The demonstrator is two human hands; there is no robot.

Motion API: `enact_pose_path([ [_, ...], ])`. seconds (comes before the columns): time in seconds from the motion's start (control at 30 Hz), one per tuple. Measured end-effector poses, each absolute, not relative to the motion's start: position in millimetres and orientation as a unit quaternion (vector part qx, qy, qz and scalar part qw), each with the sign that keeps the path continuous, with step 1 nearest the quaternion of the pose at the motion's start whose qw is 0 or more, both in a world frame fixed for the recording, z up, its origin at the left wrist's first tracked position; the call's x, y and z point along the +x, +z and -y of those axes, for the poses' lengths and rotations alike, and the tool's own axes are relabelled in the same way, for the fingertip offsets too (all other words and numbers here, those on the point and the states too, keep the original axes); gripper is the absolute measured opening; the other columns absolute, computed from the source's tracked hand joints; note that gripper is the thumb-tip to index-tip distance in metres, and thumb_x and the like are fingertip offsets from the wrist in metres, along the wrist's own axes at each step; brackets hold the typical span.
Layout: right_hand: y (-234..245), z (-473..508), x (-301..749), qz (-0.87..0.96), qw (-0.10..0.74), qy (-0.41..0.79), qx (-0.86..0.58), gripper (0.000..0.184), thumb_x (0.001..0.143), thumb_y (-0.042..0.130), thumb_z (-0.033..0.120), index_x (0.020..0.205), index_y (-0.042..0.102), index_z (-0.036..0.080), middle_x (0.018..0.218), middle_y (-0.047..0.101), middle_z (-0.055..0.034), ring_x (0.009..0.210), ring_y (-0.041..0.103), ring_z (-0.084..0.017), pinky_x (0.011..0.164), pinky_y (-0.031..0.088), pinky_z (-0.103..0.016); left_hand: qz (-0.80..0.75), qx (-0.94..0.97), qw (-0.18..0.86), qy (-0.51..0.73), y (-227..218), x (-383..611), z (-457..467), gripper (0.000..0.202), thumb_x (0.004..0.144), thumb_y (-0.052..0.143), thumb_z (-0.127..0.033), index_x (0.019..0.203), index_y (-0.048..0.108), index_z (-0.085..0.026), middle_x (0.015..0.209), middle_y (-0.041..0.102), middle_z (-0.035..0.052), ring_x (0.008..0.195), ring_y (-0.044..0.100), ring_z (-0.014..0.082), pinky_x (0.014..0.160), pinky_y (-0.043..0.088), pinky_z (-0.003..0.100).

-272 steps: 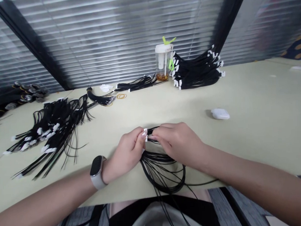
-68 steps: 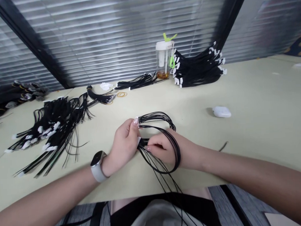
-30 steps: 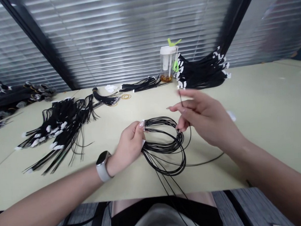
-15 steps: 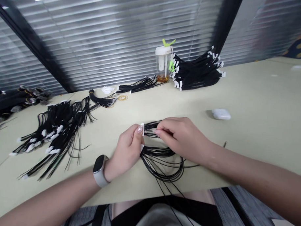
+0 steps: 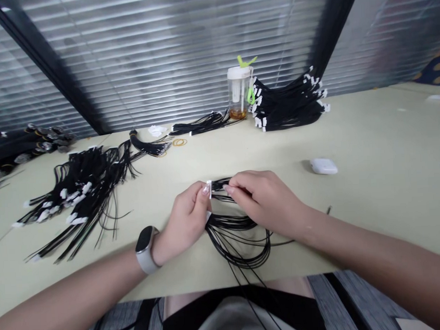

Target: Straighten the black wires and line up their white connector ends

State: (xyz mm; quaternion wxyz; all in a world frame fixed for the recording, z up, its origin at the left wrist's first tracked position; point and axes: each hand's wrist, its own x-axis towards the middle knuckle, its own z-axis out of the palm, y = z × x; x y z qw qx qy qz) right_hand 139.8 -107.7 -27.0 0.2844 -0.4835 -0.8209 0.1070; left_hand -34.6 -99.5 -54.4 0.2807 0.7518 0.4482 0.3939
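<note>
My left hand (image 5: 190,211), with a grey-banded watch on its wrist, pinches a white connector (image 5: 209,188) between thumb and fingers. Several thin black wires (image 5: 220,185) run from the connector to the right. My right hand (image 5: 262,195) closes thumb and forefinger on these wires, a short way from the connector. Below both hands, the looped black wires (image 5: 241,260) hang in an arc over the table, and a few strands trail past its front edge. A second white piece (image 5: 208,215) shows under my left palm, partly hidden.
To the left lies a pile of black wire harnesses (image 5: 94,184) with white connectors. At the back are a lidded cup (image 5: 238,92), a harness stack (image 5: 290,105), a smaller bundle (image 5: 200,125) and rubber bands (image 5: 179,142). A white earbud case (image 5: 323,166) sits right of my hands.
My right fingertips have shifted very slightly against the wires close to the connector. My left hand keeps its hold, and the rest of the table looks the same.
</note>
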Motion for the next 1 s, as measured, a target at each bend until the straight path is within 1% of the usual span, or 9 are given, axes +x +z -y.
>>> enact_pose_path([
  [0.23,-32.5,109.9,133.4,0.837,0.244,0.079,-0.483,0.025,0.088,0.037,0.025,0.078,0.058,0.015,0.076,0.062,-0.0036,0.071,0.055,-0.013,0.065,0.036,-0.025,-0.443,0.766,0.255,0.389,-55.9,-35.7,100.8,0.034,0.092,0.032,-0.033,0.063,0.041,-0.017,0.054,0.041,-0.0040,0.050,0.038,0.0073,0.049,0.031,0.020],
  [0.37,-34.0,110.5,131.9,0.842,0.239,0.070,-0.479,0.024,0.089,0.036,0.024,0.081,0.057,0.015,0.078,0.062,-0.0037,0.071,0.054,-0.014,0.064,0.036,-0.026,-0.444,0.773,0.246,0.381,-54.9,-35.5,102.7,0.033,0.091,0.032,-0.032,0.063,0.042,-0.017,0.053,0.041,-0.0040,0.048,0.037,0.0076,0.048,0.031,0.021],
  [0.53,-27.4,100.5,145.5,0.848,0.254,0.067,-0.460,0.018,0.088,0.042,0.023,0.080,0.056,0.016,0.078,0.060,-0.0010,0.071,0.054,-0.012,0.064,0.036,-0.024,-0.457,0.749,0.270,0.397,-53.3,-34.3,100.1,0.036,0.090,0.034,-0.034,0.060,0.040,-0.017,0.053,0.040,-0.0036,0.050,0.037,0.0081,0.049,0.031,0.021],
  [0.63,-24.5,97.0,155.2,0.845,0.247,0.001,-0.475,0.010,0.083,0.051,0.026,0.084,0.057,0.017,0.081,0.059,-0.0015,0.073,0.054,-0.014,0.061,0.035,-0.024,-0.477,0.719,0.291,0.414,-52.6,-34.2,97.3,0.037,0.090,0.034,-0.036,0.058,0.039,-0.017,0.053,0.041,-0.0033,0.050,0.038,0.0085,0.049,0.032,0.021],
  [0.73,-22.3,103.4,156.5,0.835,0.261,-0.083,-0.477,0.023,0.076,0.060,0.034,0.089,0.056,0.015,0.088,0.057,-0.0055,0.075,0.052,-0.017,0.056,0.033,-0.025,-0.505,0.693,0.285,0.429,-51.1,-34.1,94.7,0.039,0.090,0.034,-0.037,0.057,0.040,-0.017,0.051,0.042,-0.0027,0.049,0.038,0.0091,0.048,0.032,0.022],
  [0.77,-21.3,107.2,155.3,0.831,0.267,-0.104,-0.477,0.024,0.077,0.059,0.037,0.086,0.056,0.015,0.086,0.057,-0.0063,0.074,0.052,-0.017,0.054,0.031,-0.026,-0.516,0.683,0.283,0.433,-50.5,-33.9,94.0,0.039,0.090,0.034,-0.037,0.056,0.040,-0.017,0.050,0.042,-0.0027,0.047,0.038,0.0091,0.047,0.031,0.022],
  [0.83,-19.1,114.9,152.1,0.829,0.251,-0.119,-0.485,0.029,0.082,0.051,0.042,0.072,0.056,0.016,0.073,0.057,-0.0058,0.065,0.051,-0.017,0.051,0.026,-0.027,-0.535,0.662,0.288,0.439,-49.2,-33.5,92.6,0.040,0.090,0.034,-0.038,0.056,0.041,-0.017,0.048,0.041,-0.0029,0.045,0.037,0.0091,0.045,0.031,0.022],
  [0.9,-18.0,120.1,149.6,0.843,0.192,-0.076,-0.497,0.039,0.086,0.042,0.043,0.060,0.054,0.016,0.059,0.054,-0.0045,0.055,0.047,-0.014,0.049,0.021,-0.028,-0.543,0.644,0.300,0.448,-48.3,-33.0,91.6,0.041,0.089,0.034,-0.039,0.056,0.040,-0.017,0.046,0.041,-0.0031,0.043,0.037,0.0090,0.043,0.030,0.022],
  [1.0,-20.8,121.3,147.8,0.862,0.109,0.084,-0.489,0.044,0.087,0.040,0.042,0.054,0.052,0.016,0.050,0.049,-0.0025,0.047,0.041,-0.010,0.048,0.022,-0.027,-0.543,0.636,0.301,0.458,-47.5,-32.8,91.3,0.041,0.089,0.035,-0.038,0.055,0.039,-0.017,0.044,0.040,-0.0034,0.041,0.035,0.0089,0.041,0.029,0.023],
])
